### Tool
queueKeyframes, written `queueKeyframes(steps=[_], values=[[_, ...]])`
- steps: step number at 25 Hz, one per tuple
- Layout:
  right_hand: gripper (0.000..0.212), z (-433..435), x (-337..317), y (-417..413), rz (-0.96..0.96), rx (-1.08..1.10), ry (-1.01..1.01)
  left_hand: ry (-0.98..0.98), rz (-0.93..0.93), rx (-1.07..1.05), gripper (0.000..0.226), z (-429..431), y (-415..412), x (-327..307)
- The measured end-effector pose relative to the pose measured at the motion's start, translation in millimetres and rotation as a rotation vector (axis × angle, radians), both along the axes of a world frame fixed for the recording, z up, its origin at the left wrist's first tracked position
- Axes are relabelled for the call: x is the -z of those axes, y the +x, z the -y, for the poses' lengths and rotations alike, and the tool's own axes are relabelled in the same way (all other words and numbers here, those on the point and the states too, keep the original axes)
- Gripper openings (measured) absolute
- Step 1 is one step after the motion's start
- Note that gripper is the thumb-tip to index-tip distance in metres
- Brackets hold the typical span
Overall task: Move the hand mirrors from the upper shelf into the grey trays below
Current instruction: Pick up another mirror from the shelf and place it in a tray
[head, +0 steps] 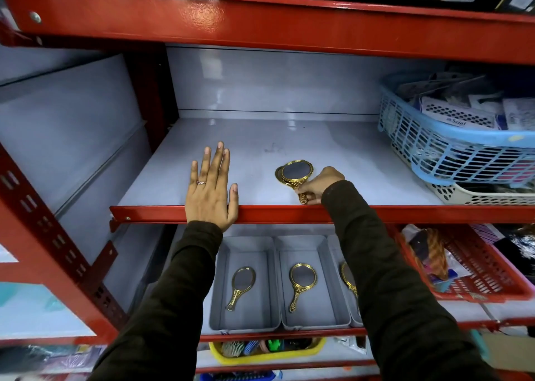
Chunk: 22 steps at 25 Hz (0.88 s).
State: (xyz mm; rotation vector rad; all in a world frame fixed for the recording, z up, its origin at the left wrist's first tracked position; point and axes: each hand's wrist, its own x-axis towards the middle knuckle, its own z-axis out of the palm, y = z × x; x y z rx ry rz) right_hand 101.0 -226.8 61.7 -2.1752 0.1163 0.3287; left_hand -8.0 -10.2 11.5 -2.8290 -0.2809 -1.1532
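A gold-framed hand mirror [295, 170] is at the front of the upper grey shelf [333, 154], lying over a second gold frame under it. My right hand [320, 185] is shut on its handle near the red shelf lip. My left hand [210, 186] rests flat on the shelf edge, fingers spread, holding nothing. On the shelf below stand grey trays: the left tray [220, 299] holds one gold mirror [241, 286], the middle tray [325, 293] another [301, 283]. A third tray's mirror [347, 278] is partly hidden by my right sleeve.
A blue mesh basket [451, 146] of packets sits on a white basket [474, 195] at the upper shelf's right. A red basket [474, 270] of goods stands right of the trays. A yellow basket [266, 351] is lower down. Red uprights frame the left side.
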Motion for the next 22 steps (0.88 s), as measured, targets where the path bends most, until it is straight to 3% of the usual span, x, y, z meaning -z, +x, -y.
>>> queueKeyframes(steps=[4,9,15,22], values=[[0.054,9.7,-7.6,-8.0,-0.078,-0.008,0.334,-0.006,-0.005,0.007,0.072,-0.2,0.3,0.1],[0.045,28.8,-27.0,-40.4,-0.105,-0.093,0.586,-0.014,-0.006,0.009,0.071,0.8,-0.7,0.1],[0.024,65.9,-15.5,-96.9,-0.192,-0.249,0.580,-0.015,-0.027,-0.010,0.072,1.9,-1.6,0.4],[0.007,100.0,62.2,-134.9,-0.446,-0.433,0.531,-0.014,-0.025,-0.015,0.070,1.8,-2.2,0.8]])
